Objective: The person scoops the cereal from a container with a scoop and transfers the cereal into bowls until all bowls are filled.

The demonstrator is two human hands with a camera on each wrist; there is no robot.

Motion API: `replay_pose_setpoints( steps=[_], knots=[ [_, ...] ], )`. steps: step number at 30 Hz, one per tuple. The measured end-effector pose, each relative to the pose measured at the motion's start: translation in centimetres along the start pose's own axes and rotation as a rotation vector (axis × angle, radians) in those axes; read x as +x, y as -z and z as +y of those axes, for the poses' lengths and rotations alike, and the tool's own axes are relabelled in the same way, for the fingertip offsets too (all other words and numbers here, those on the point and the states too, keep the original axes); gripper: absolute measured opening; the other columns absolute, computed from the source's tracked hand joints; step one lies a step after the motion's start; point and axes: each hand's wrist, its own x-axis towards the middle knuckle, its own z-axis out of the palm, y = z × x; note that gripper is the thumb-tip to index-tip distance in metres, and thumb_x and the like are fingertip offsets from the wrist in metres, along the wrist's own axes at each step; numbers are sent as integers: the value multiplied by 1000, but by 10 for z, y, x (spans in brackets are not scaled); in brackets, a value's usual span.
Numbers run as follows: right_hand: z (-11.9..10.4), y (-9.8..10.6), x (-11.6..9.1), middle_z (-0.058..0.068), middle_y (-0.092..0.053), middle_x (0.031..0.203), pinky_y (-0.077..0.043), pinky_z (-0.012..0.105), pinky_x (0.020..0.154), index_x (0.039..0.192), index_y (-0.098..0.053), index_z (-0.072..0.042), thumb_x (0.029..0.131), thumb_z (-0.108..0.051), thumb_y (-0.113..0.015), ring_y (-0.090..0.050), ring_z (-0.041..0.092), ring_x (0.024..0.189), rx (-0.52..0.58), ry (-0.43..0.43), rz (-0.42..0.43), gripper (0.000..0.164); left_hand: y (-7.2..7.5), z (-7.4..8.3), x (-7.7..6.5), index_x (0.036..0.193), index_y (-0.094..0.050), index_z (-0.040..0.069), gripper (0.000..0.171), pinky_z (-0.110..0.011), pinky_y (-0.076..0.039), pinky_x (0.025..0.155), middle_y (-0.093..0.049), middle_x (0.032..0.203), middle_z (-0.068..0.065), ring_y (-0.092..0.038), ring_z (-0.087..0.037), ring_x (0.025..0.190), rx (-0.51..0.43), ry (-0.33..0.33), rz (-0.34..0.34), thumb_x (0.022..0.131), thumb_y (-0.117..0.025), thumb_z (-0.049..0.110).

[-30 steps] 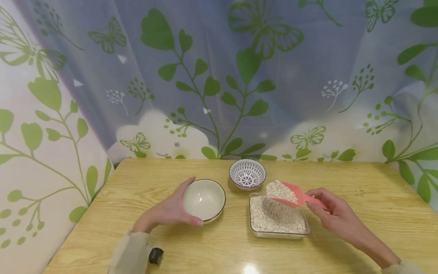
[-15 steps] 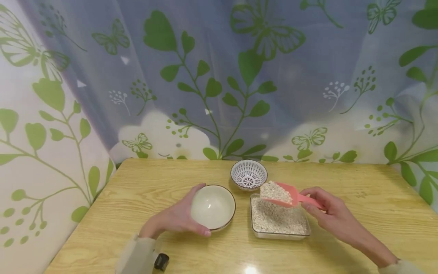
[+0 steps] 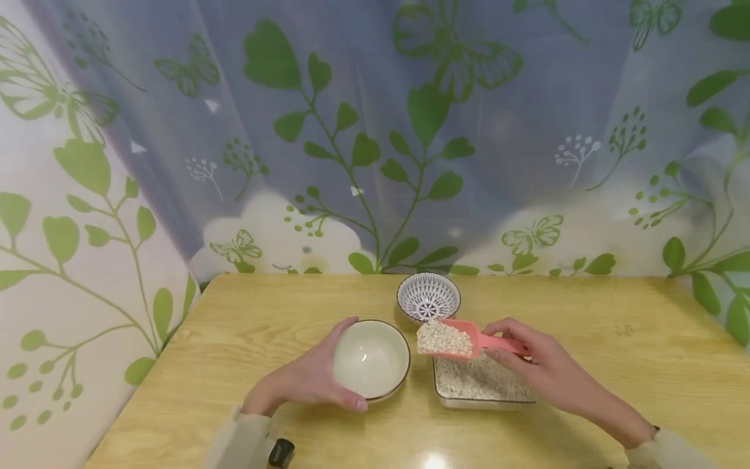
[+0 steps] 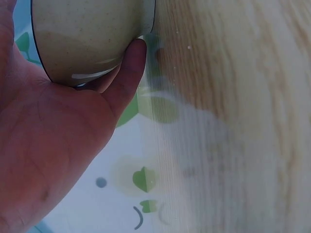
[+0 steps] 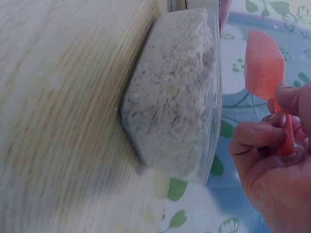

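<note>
- Scoop of coral-pink plastic (image 3: 477, 339), heaped with pale, oat-like flakes (image 3: 443, 339), is in the person's right hand (image 3: 541, 361); thumb and fingers pinch its handle.
- Key relation: the round, cream-coloured bowl with a thin dark rim (image 3: 372, 361) lies to the left of the scoop, just beyond its loaded end. In the head view a narrow gap shows between scoop mouth and bowl rim; they do not touch.
- The scoop's long axis runs side to side, close to level in the head view: handle to the right, mouth pointing left at the cream bowl's right-hand rim.
- The left hand (image 3: 310, 378) is the one at that bowl, gripping it from the left, thumb along the near side and fingers round the far side. Whether the bowl's base meets the table is hard to tell.
- Being round, the bowl has no long axis; its mouth faces up.
- Below the scoop, apart from it, stands a clear rectangular container (image 3: 483, 404) filled with similar flakes.
- Behind the container, on the yellowish wood-grain table (image 3: 263, 306), sits a smaller white bowl with a dark radiating pattern (image 3: 429, 296).
</note>
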Motion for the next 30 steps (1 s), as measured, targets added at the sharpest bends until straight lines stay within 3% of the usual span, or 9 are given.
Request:
replay_pose_setpoints(
  steps=[12,15,19,21,23,27,28,30],
  knots=[
    [-19,-25,28,2,-65,84,-46,22,52,112,-67,-20,98,-10,-68,-45,-1,61,-62,31,-41,17,-3,1,-1,164,-8,17,134,-56,-44,112,-42,154,-16,-54,-32,130,-6,-7,18,64,-96,33],
    [-21,-30,36,1,-69,93,-47,21,55,114,-67,-18,96,-6,-68,-46,-1,65,-135,98,-50,21,-5,2,0,164,-8,15,135,-53,-45,111,-43,153,-15,-53,-29,130,-7,-26,32,64,-97,33],
    [-22,-39,42,-3,-68,102,-49,18,60,118,-66,-13,91,-4,-74,-51,0,72,-379,324,-1,30,-6,3,2,164,-6,12,138,-52,-41,114,-41,154,-14,-51,-27,131,15,-31,41,63,-97,35],
    [-24,-43,45,-5,-65,97,-47,16,57,117,-66,-13,87,-5,-77,-49,0,70,-528,445,41,33,-6,3,2,164,-6,13,138,-52,-40,115,-41,154,-13,-50,-26,132,25,-21,44,63,-97,36],
    [-26,-47,47,-5,-60,89,-40,14,51,115,-66,-15,85,-6,-77,-45,2,65,-676,547,79,34,-6,3,2,164,-6,13,138,-53,-38,116,-40,155,-13,-49,-26,134,32,-15,42,64,-97,37],
    [-31,-51,47,-5,-47,79,-24,11,45,116,-67,-17,78,1,-74,-37,5,62,-880,657,88,42,-7,4,1,165,-5,13,138,-56,-38,116,-40,156,-14,-48,-29,136,34,-13,31,65,-96,39],
    [-32,-51,47,-4,-46,79,-21,12,45,116,-67,-17,79,1,-72,-38,7,63,-918,681,86,42,-7,5,1,165,-4,14,138,-56,-38,116,-40,156,-14,-47,-28,136,36,-12,29,65,-96,39],
    [-34,-51,47,-4,-46,80,-20,12,46,115,-66,-17,93,-4,-64,-39,8,64,-970,720,88,25,-7,5,1,165,-4,15,138,-56,-38,115,-40,155,-14,-48,-28,135,37,-12,27,65,-96,40]
  ],
)
